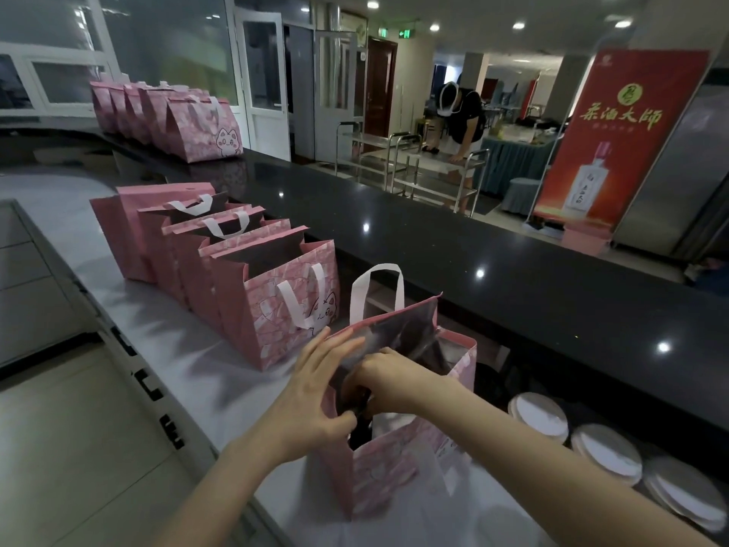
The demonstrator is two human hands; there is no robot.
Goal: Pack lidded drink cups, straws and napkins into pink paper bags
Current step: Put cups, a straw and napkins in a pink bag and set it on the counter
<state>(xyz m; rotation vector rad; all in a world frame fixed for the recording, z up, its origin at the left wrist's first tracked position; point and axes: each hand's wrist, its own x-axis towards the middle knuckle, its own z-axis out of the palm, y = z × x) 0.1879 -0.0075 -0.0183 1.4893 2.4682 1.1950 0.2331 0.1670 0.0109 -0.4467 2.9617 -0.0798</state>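
An open pink paper bag with white handles stands on the white counter just in front of me. My left hand grips its near left rim, thumb against the edge. My right hand reaches down into the bag's mouth; its fingers are hidden inside, so what it holds cannot be seen. To the right, below the dark counter, stand three lidded drink cups, seen from above. No straws or napkins are visible.
A row of several open pink bags stands to the left on the white counter. More pink bags sit far back on the raised black counter. A person bends over steel carts beyond it, near a red banner.
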